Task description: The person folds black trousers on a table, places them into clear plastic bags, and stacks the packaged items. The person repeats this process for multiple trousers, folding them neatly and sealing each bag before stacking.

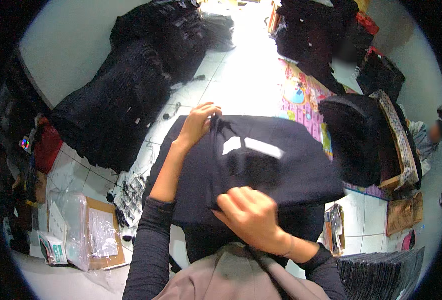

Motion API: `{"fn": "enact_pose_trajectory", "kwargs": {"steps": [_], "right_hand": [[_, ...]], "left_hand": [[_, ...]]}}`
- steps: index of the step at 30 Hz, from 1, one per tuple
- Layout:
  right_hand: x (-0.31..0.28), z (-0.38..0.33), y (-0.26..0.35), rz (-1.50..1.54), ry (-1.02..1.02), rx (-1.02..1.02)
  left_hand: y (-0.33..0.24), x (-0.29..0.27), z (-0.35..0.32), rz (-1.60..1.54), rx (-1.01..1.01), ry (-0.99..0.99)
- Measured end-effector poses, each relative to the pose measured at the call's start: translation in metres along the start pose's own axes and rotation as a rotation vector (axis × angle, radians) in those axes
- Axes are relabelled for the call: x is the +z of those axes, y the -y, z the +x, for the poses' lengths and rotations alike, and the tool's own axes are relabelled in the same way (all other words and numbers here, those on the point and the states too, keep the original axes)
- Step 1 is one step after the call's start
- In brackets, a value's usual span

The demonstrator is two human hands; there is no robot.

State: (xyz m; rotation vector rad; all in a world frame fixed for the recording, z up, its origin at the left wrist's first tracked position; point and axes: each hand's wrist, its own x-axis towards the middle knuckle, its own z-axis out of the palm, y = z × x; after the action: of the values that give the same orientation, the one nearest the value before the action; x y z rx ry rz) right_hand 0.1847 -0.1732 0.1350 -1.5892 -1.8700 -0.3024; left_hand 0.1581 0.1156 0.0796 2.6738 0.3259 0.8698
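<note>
While the left hand (pixel 199 121) is pinching the far edge of the dark folded garment (pixel 281 170) and the right hand (pixel 248 215) is gripping its near edge in a closed fist, the cloth is sagging between them over the tiled floor (pixel 241 75); a loosening grip could be letting the fold slump apart. A white rectangular label (pixel 253 146) is showing at its middle. Clear plastic bags (pixel 76 220) are lying on brown cardboard (pixel 106 260) at the floor's left edge, and flat dark packets (pixel 381 270) are stacking at the lower right.

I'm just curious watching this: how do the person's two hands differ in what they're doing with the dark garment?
The left hand reaches out to the far edge of the dark garment, pinching bunched fabric; the right hand sits close to the body, fist curled over the near edge. The left arm is extended, the right bent. Both grip the same garment.
</note>
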Motion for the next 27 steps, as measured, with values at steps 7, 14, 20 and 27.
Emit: {"fn": "enact_pose_trajectory", "kwargs": {"steps": [7,14,20,27], "right_hand": [[0.026,-0.167,-0.07,-0.277,0.129,0.285],[-0.005,-0.192,-0.098,-0.312,0.26,0.321],[-0.044,-0.195,-0.106,-0.3,0.086,0.273],[-0.022,-0.165,-0.096,-0.294,0.049,0.493]], "left_hand": [[-0.049,0.003,-0.148,-0.146,0.062,0.101],[-0.075,0.001,-0.206,-0.189,0.006,0.147],[-0.077,-0.009,-0.187,-0.167,-0.004,0.309],[-0.088,0.017,-0.09,-0.26,-0.188,0.028]]}}
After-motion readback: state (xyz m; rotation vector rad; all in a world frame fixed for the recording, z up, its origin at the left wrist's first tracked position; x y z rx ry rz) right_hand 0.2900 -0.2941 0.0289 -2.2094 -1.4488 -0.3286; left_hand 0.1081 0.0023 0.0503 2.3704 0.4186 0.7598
